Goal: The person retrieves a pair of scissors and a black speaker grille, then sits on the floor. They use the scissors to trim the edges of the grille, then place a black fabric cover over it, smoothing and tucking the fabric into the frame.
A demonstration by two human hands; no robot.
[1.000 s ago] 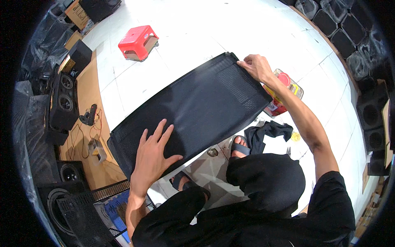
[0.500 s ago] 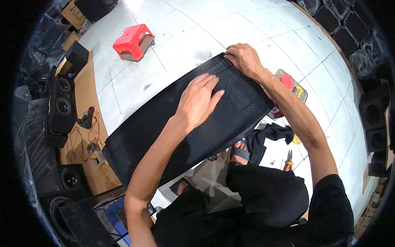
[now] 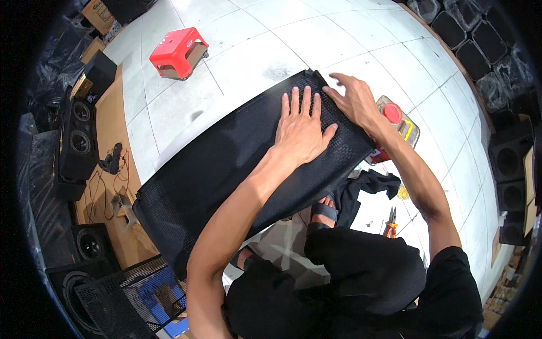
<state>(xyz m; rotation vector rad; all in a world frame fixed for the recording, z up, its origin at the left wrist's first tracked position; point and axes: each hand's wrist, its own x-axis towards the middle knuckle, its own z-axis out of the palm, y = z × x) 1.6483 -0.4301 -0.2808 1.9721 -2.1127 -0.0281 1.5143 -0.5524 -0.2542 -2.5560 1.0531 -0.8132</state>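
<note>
Black cloth lies stretched over a long perforated panel [image 3: 220, 169], which looks like a speaker grille and rests in front of my knees. A mesh of holes shows through the cloth near its right end. My left hand [image 3: 300, 133] presses flat on that part, fingers spread. At the right end edge, my right hand [image 3: 357, 101] has its thumb against the cloth and its fingers extended apart, holding nothing. Folds of cloth stick up at the panel's far right corner. The panel's underside is hidden.
A red stool [image 3: 179, 52] stands on the tiled floor at far left. Near my right arm are a can with a red lid [image 3: 392, 113], pliers [image 3: 390, 223] and a black rag [image 3: 375, 183]. Speakers [image 3: 79, 130] and a wooden board [image 3: 116, 198] line the left.
My left hand has slid right and forward along the cloth, fingers now spread flat. The right hand has let go of the far corner and shifted right along the end edge.
</note>
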